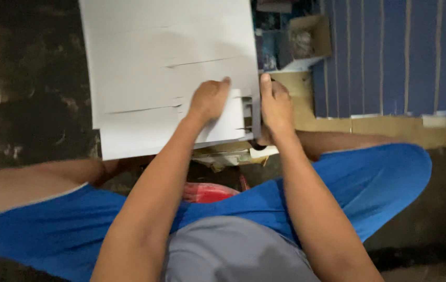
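Grey shirt [233, 250] & blue shorts [379, 183] closest, person seated, both hands on white sheet.
L hand [208, 100] loosely curled, resting on white card sheet [165, 68] w/ slits; R hand [276, 107] pinches sheet's right edge, thumb up. Cardboard box [306, 39] beyond.
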